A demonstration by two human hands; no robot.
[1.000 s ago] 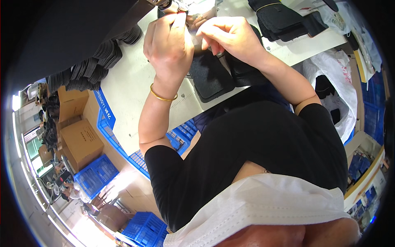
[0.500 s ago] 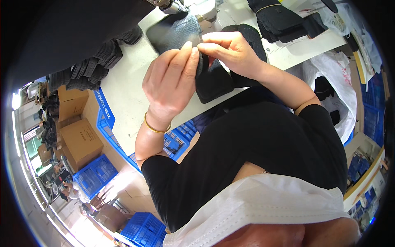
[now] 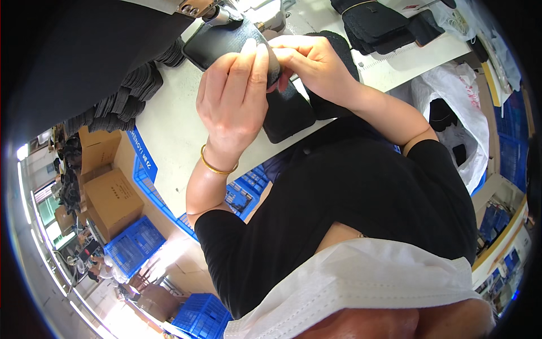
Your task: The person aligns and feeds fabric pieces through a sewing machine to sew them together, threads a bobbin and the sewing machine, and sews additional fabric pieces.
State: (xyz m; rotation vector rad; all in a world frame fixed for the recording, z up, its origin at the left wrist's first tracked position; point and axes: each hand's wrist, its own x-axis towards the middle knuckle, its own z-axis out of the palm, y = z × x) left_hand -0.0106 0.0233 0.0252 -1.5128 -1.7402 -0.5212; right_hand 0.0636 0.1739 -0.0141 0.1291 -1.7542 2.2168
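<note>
A flat black fabric piece with rounded corners point(image 3: 212, 42) lies at the metal foot of a sewing machine point(image 3: 221, 13). My left hand point(image 3: 234, 99) presses its fingers together on the piece's near right edge. Opposite it, my right hand point(image 3: 316, 68) pinches the same edge, its fingertips partly hidden behind the piece. Close below my hands, another black piece point(image 3: 289, 116) lies at the table's front edge. A longer black piece point(image 3: 339, 56) rests partly under my right hand and wrist.
Stacks of dark pieces point(image 3: 132, 90) line the table's left side. A banded black bundle point(image 3: 375, 25) lies at the far right of the white table point(image 3: 175, 133). Right of the table hangs a white bag point(image 3: 474, 124). Cardboard boxes point(image 3: 113, 195) and blue crates point(image 3: 135, 243) stand at left.
The black piece has shifted left and away from me, toward the machine foot, and its near edge is now tilted up. Both hands stay on it; the view has shifted slightly.
</note>
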